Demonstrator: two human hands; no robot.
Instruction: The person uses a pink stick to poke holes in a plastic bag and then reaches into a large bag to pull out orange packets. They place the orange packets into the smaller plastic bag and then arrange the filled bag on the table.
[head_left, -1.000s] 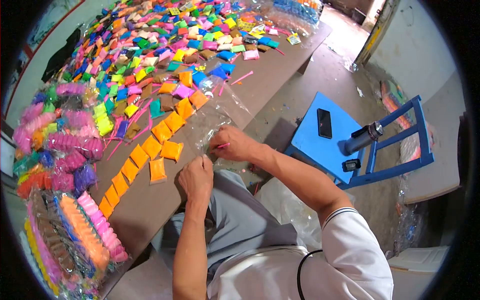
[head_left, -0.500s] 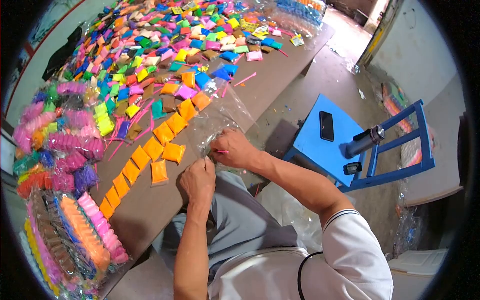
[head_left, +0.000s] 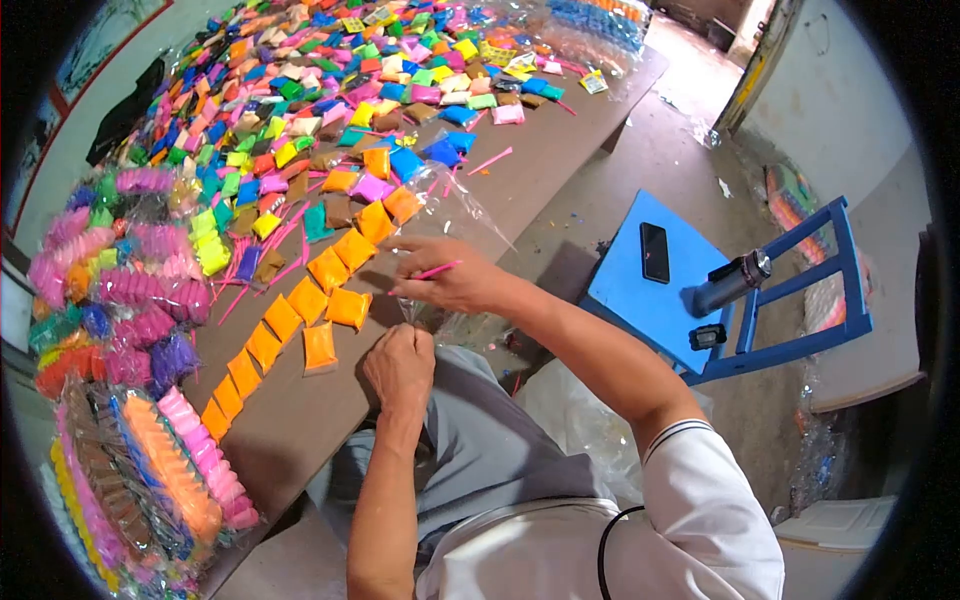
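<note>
My left hand (head_left: pixel 399 368) is closed at the table edge, pinching the lower end of a clear plastic bag (head_left: pixel 462 205). A thin pink stick (head_left: pixel 440 269) is held in my right hand (head_left: pixel 447 275), which hovers just above the bag, its fingers reaching toward the table. Several orange packets (head_left: pixel 283 316) lie in a slanting row on the brown table (head_left: pixel 330 400), left of my hands. Two more orange packets, one of them (head_left: pixel 319 345) nearest my left hand, sit beside the row.
A heap of colourful packets (head_left: pixel 300 95) covers the far table. Bagged bundles (head_left: pixel 150 290) are stacked at the left. On the right, a blue chair (head_left: pixel 625 290) holds a phone (head_left: pixel 654 252), a flask (head_left: pixel 730 284) and a small black object (head_left: pixel 707 336).
My right hand has moved up and left, away from my left hand, with the pink stick now showing more clearly. My left hand has barely moved.
</note>
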